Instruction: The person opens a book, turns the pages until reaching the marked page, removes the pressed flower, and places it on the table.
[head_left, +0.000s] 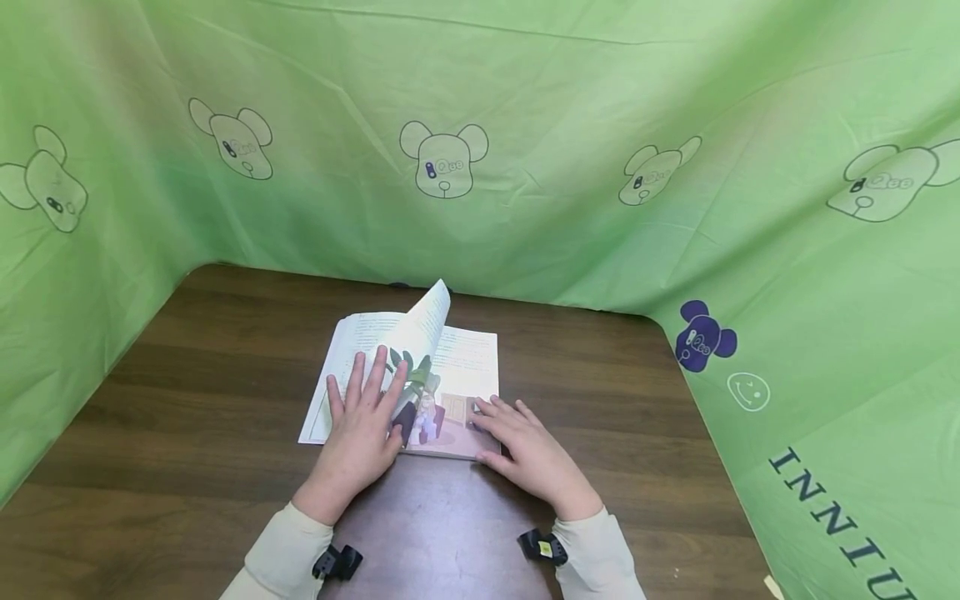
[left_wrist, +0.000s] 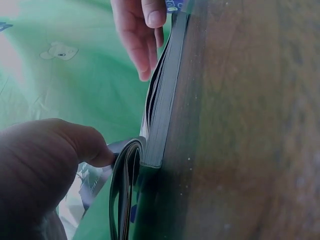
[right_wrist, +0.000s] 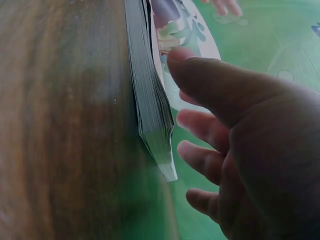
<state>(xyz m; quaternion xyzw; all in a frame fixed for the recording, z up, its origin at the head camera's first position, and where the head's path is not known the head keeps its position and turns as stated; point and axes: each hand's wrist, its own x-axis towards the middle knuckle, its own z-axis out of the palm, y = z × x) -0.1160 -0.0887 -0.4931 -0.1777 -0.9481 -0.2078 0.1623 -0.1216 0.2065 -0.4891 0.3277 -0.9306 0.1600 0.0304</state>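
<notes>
An open book [head_left: 472, 354] lies on the wooden table, with printed text and a coloured picture on its pages. One page [head_left: 429, 321] stands up near the middle, its top curling over. My left hand [head_left: 356, 437] rests on the left side of the book, fingers spread and straight; in the left wrist view its thumb [left_wrist: 87, 142] touches the bent pages by the spine. Over the lower right corner lies my right hand [head_left: 528, 450], fingers loosely extended. The right wrist view shows the right hand [right_wrist: 250, 130] beside the thick page edges [right_wrist: 152, 100], gripping nothing.
The brown table [head_left: 187, 417] reaches out around the book on every side. A green curtain [head_left: 525, 233] printed with bear heads hangs along the back and both sides. Both wrists carry a black strap-on device, such as the one on the left wrist [head_left: 337, 562].
</notes>
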